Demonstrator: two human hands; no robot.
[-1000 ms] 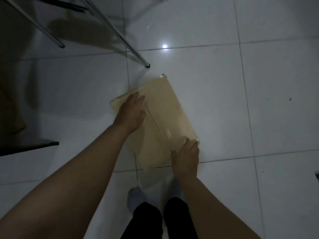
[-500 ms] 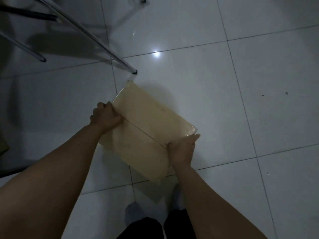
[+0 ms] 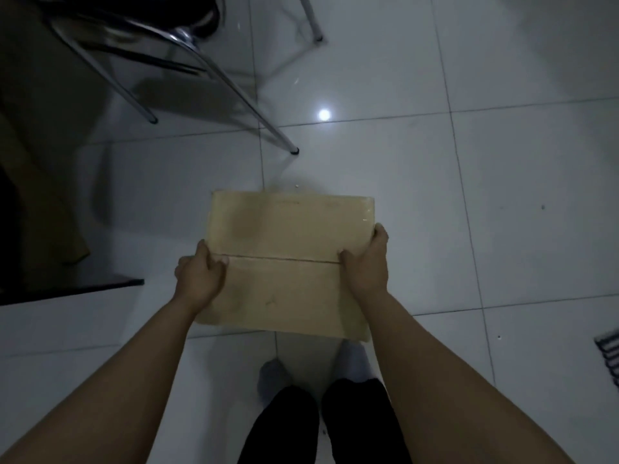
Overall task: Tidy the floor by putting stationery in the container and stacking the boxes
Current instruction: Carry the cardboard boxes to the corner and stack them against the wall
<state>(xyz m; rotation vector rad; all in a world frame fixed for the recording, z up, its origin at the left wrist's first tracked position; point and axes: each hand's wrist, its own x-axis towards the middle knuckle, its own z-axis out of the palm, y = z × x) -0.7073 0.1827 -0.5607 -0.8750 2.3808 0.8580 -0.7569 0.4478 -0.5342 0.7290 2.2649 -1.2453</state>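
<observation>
Holding: we have the cardboard box (image 3: 289,259) between both hands, above the tiled floor (image 3: 469,229) and just in front of our feet.
Risk — slipping: we judge the hold rests mostly on side pressure, so easing either hand could let the box tilt and drop onto the tiles.
Risk — flaps: the top seam looks unsealed, so thumbs pressing there might push a flap inward.
Risk — chair: the chair leg (image 3: 268,128) stands near the far edge — swinging the box forward could knock it.
Left grip: the left hand (image 3: 199,279) clasps the left side, thumb over the top face.
Right grip: the right hand (image 3: 366,262) clasps the right side likewise, fingers wrapped around the edge.
Arms: both forearms reach forward and down, roughly symmetric.
</observation>
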